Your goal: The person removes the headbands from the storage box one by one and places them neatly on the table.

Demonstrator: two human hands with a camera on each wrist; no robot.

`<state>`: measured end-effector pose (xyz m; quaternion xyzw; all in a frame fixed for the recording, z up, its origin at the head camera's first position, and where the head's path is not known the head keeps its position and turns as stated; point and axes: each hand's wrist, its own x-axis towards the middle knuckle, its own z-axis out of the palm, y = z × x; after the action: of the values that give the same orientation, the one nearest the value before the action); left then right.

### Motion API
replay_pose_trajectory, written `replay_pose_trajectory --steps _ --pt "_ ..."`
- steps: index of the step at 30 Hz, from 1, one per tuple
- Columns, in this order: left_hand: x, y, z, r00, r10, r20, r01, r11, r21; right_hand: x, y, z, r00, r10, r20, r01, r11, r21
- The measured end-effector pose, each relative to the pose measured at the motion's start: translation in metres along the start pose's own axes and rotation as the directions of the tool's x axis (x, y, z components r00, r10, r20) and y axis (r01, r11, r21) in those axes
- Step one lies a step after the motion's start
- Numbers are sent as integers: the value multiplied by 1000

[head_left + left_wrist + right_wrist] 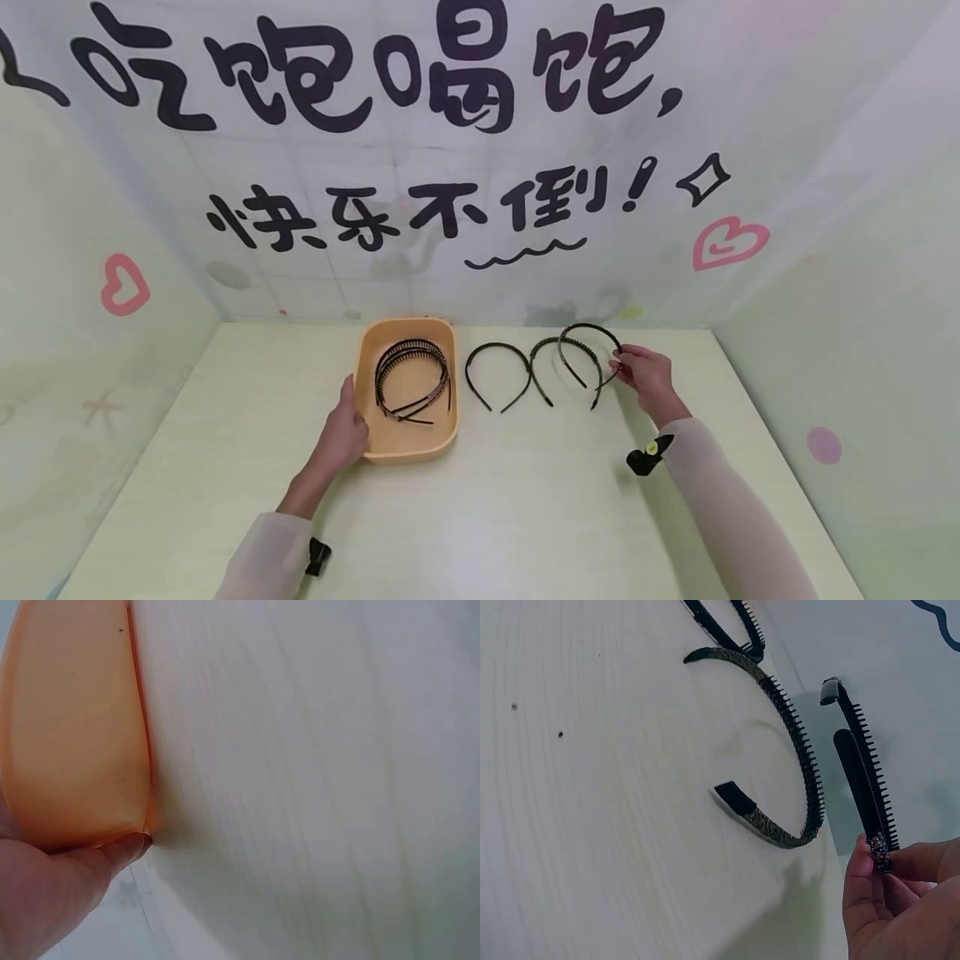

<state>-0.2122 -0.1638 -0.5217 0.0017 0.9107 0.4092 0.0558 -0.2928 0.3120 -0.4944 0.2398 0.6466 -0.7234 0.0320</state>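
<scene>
My right hand [647, 375] pinches a black toothed hair headband [588, 327] by one side. In the right wrist view, thumb and fingers close on a glittery patch of that headband [869, 750]. A second, speckled headband [806, 746] lies on the table below it, and a third headband [498, 345] lies to its left. With my left hand [347, 429] I grip the left side of an orange plastic tray [408, 452]. Several black headbands [412, 354] lie overlapping inside the tray. The left wrist view shows the thumb along the tray's outer wall [79, 727].
The pale wooden table [480, 517] meets a printed wall [420, 292] just behind the tray and headbands. Side walls close off left and right. Small dark specks [560, 734] dot the tabletop. Black wrist cameras [318, 557] sit at both cuffs.
</scene>
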Motion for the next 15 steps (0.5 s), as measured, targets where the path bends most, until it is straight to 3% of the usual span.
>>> replay_pose_trajectory --steps 15 --pt "0 0 0 1000 4 -4 -4 1000 -6 11 0 -36 996 -1 -93 1 1000 6"
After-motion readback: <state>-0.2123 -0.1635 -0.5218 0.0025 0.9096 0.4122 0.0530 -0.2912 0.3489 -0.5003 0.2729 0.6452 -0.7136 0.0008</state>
